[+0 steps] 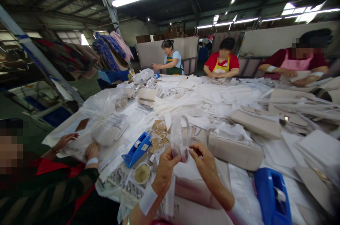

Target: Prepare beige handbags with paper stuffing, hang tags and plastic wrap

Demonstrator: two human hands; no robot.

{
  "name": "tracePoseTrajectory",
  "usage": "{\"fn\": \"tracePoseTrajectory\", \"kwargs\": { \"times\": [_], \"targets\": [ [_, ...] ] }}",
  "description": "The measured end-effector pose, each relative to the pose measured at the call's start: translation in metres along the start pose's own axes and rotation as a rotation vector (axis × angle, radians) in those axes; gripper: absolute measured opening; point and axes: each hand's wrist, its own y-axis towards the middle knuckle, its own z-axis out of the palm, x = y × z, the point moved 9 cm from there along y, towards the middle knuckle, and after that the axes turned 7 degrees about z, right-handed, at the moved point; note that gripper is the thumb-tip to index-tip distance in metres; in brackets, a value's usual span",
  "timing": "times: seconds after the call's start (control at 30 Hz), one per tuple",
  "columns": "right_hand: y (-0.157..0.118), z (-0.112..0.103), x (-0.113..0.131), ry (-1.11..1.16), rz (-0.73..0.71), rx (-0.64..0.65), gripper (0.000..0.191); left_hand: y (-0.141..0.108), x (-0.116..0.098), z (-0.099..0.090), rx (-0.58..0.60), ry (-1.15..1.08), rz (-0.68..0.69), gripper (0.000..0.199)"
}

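Observation:
A looped bag strap in clear plastic wrap (178, 134) stands up between my hands. My left hand (165, 170) is closed round its lower left part, thumb toward the middle. On the other side, the fingertips of my right hand (204, 161) pinch the loop's lower edge. Below my hands lies a beige handbag (190, 191), partly hidden by my wrists and white sheeting. Left of my left hand are a pile of brown paper tags with strings (160, 133), a blue tape dispenser (136, 150) and a small round tub (142, 173).
Another blue tape dispenser (273, 195) stands at the right. Beige bags (235, 150) and white wrapping sheets (183, 103) cover much of the table. A co-worker's hands (91, 150) handle plastic at the left. Several people work along the far side.

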Motion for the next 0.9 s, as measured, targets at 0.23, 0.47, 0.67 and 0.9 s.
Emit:
{"fn": "tracePoseTrajectory", "kwargs": {
  "times": [0.23, 0.47, 0.67, 0.9],
  "targets": [
    [-0.010, 0.020, -0.018, 0.123, 0.286, 0.080, 0.028, -0.007, 0.008, -0.002, -0.067, 0.489, 0.114, 0.029],
    [-0.008, 0.016, -0.010, 0.145, 0.139, -0.035, 0.024, -0.014, 0.029, -0.007, -0.130, 0.426, 0.112, 0.041],
    [-0.005, 0.010, 0.015, -0.054, -0.181, -0.004, 0.023, 0.017, 0.015, 0.005, -0.043, -0.096, -0.097, 0.047],
    [-0.016, 0.001, 0.039, -0.381, -0.613, -0.096, 0.019, 0.031, 0.024, 0.027, 0.167, -0.367, -0.379, 0.044]
  ]
}}
